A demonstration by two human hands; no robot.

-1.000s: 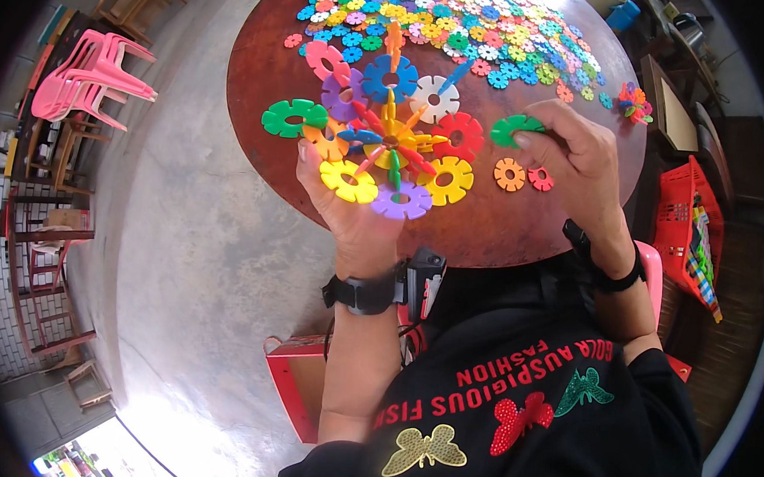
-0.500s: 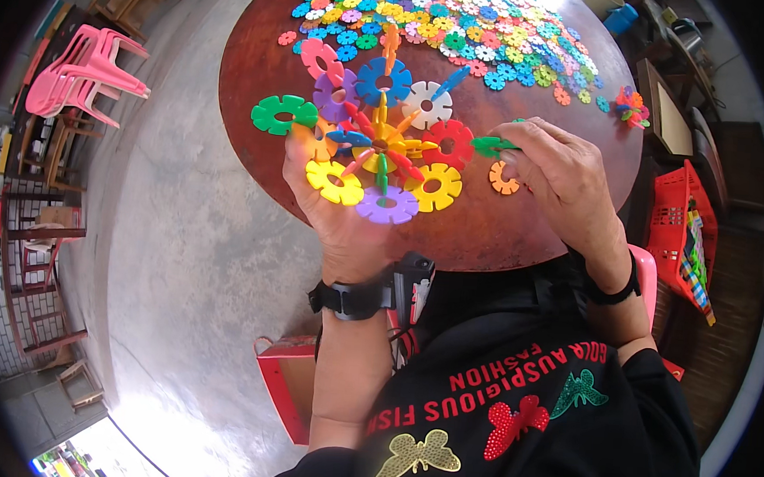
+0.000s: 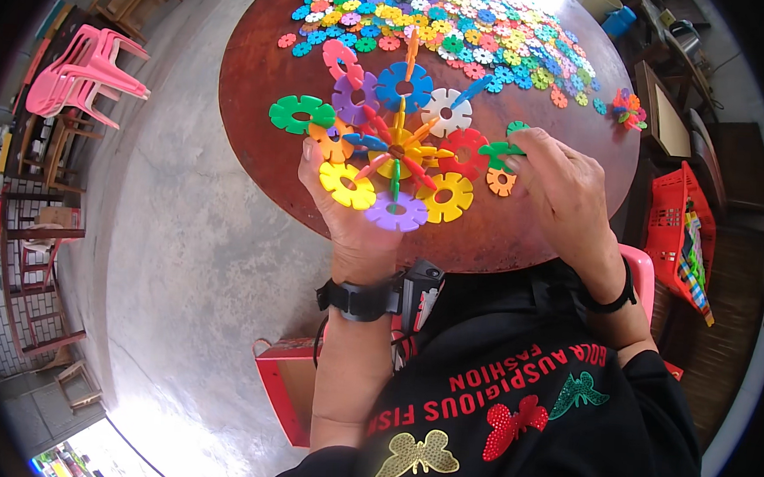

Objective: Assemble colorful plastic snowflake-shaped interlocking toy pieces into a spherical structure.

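My left hand (image 3: 349,210) supports a flower-shaped model of notched plastic discs from below and at its left side. The model has a yellow centre disc (image 3: 394,162) with discs standing on edge around it. Its outer ring includes a blue disc (image 3: 403,87), a white disc (image 3: 446,113), a purple disc (image 3: 396,213) and a red disc (image 3: 463,152). My right hand (image 3: 565,175) pinches a green disc (image 3: 497,153) edge-on beside the red one; whether they are joined I cannot tell. An orange disc (image 3: 501,183) shows just below the green one.
Many loose coloured discs (image 3: 447,33) cover the far part of the round brown table (image 3: 270,65). A small multicoloured disc model (image 3: 629,109) sits near its right edge. Right of the table is a red basket (image 3: 670,221); stacked pink chairs (image 3: 86,72) stand at the left.
The model has shifted slightly right with my left hand, narrowing its gap to my right hand. The green disc has tilted and now meets the red disc's edge in view.
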